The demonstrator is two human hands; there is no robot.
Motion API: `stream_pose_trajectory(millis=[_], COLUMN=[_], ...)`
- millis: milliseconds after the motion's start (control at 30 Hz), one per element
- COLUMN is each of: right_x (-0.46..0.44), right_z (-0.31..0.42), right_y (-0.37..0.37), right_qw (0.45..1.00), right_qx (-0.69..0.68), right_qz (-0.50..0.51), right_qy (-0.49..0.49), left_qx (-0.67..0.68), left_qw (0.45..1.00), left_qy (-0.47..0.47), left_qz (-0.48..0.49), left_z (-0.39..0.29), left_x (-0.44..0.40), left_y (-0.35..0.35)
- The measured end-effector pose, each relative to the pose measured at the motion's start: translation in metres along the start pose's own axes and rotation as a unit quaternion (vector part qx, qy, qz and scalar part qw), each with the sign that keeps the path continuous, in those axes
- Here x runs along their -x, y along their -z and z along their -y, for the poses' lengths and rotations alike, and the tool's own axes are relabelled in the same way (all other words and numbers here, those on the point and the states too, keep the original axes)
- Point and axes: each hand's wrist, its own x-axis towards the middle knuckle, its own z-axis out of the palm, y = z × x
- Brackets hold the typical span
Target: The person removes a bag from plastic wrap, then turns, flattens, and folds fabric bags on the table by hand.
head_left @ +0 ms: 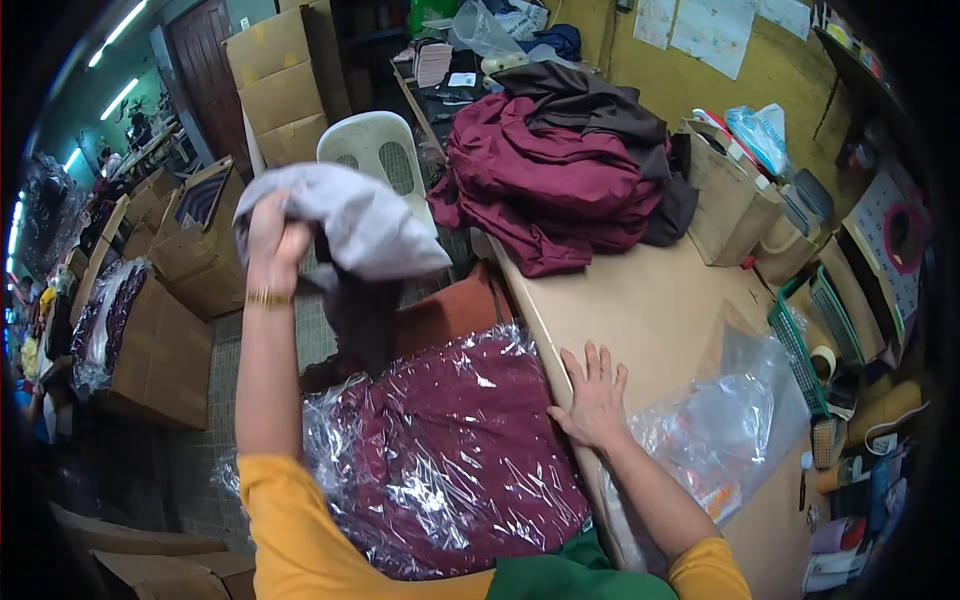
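Observation:
A light grey cloth (350, 215) is held up in my left hand (278, 240), its fingers closed on it at the left of the view. Something dark hangs below the cloth. My right hand (595, 400) lies with spread fingers on the edge of the tan table (620, 300), holding nothing. Between my arms is a stack of maroon garments in clear plastic (460, 440). To the right of my right hand lies a clear plastic bag (720, 420). A heap of maroon cloth (550, 180) with dark brown cloth (590, 100) is on the table's far part.
A white plastic chair (370, 140) stands beyond the grey cloth. Cardboard boxes (160, 350) line the left side. On the right are a green basket (800, 340), a cardboard holder (730, 200) and small items along the wall. A person (110, 160) is far off at the left.

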Motion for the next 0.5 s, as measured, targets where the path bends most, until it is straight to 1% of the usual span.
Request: stream_pose_trajectory(millis=[33,67,133,167,200,233,267,300,333,367,400,433,467,500], right_x=[-0.001,-0.002,-0.006,-0.006,-0.005,-0.006,-0.006,-0.007,-0.007,-0.008,-0.008,-0.007,-0.007,-0.007], right_z=[0.000,0.002,0.002,0.002,0.002,0.003,0.003,0.003,0.004,0.004,0.005,0.004,0.003,0.003], right_y=[0.002,0.003,0.004,0.004,0.004,0.004,0.005,0.007,0.008,0.008,0.007,0.007,0.007,0.007], right_qw=[1.000,1.000,1.000,1.000,1.000,0.999,0.999,0.999,0.999,0.999,0.999,0.999,0.999,0.999], right_qx=[0.000,0.000,0.000,-0.001,-0.001,-0.010,-0.009,-0.008,-0.008,-0.009,-0.010,-0.010,-0.008,-0.009], right_qz=[-0.001,0.007,0.019,0.022,0.027,0.031,0.034,0.037,0.040,0.041,0.041,0.040,0.042,0.038], right_qy=[0.002,-0.003,-0.007,-0.010,-0.015,-0.020,-0.022,-0.022,-0.021,-0.021,-0.023,-0.025,-0.026,-0.024], left_qx=[0.027,0.060,0.121,0.066,0.009,-0.026,-0.076,-0.158,-0.095,-0.123,-0.045,-0.047,-0.067,-0.117], left_qw=[0.998,0.995,0.987,0.996,0.983,0.983,0.959,0.919,0.921,0.927,0.889,0.903,0.873,0.852], left_qy=[-0.006,0.005,-0.022,-0.041,-0.058,-0.035,0.018,0.106,0.119,0.116,0.176,0.221,0.246,0.277], left_qz=[0.050,0.074,0.103,-0.038,-0.176,-0.180,-0.274,-0.346,-0.359,-0.336,-0.421,-0.366,-0.417,-0.428], left_z=[-0.004,-0.012,-0.017,-0.008,0.004,0.023,0.046,0.064,0.100,0.131,0.170,0.214,0.233,0.258], left_x=[-0.048,-0.089,-0.147,-0.153,-0.157,-0.166,-0.136,-0.139,-0.129,-0.109,-0.111,-0.107,-0.080,-0.064], left_y=[0.029,0.047,0.074,0.063,0.050,0.073,0.040,0.073,0.093,0.097,0.131,0.189,0.152,0.163])
